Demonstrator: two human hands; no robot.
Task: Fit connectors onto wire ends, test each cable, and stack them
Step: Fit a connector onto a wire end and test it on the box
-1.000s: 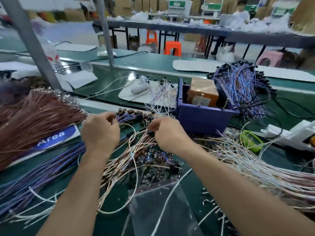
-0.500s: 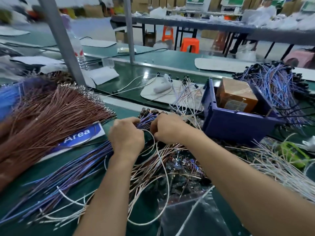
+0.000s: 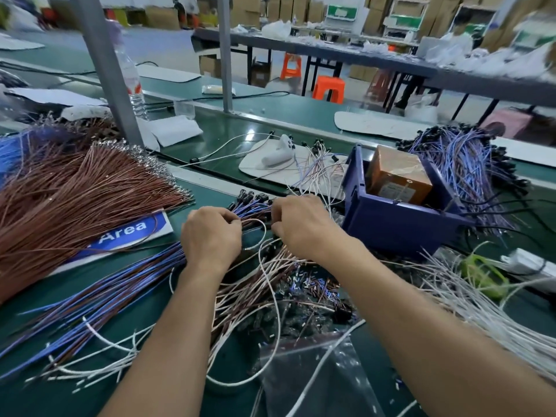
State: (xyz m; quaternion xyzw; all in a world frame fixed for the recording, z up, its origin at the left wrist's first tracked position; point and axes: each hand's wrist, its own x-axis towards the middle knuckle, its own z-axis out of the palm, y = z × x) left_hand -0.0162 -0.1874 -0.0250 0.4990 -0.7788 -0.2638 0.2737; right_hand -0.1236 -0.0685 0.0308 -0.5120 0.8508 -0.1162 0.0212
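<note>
My left hand (image 3: 210, 236) and my right hand (image 3: 304, 227) sit close together at the bench's middle, both with curled fingers pinching a thin pinkish-white wire (image 3: 261, 236) that loops between and below them. Just beyond the fingers lie the black connector ends (image 3: 251, 197) of a blue-purple wire bundle (image 3: 99, 299) that fans out to the lower left. A heap of loose small connectors (image 3: 310, 296) lies under my right forearm. What the right fingertips hold besides the wire is hidden.
A thick brown wire bundle (image 3: 69, 194) covers the left. A blue bin (image 3: 394, 221) with an orange box (image 3: 397, 176) stands right of my hands, finished blue cables (image 3: 460, 164) behind it. White wires (image 3: 469, 299) spread at right; a clear plastic bag (image 3: 316, 377) lies near.
My hands have come closer together, the right one moving left and away toward the connector ends. The camera view has shifted left.
</note>
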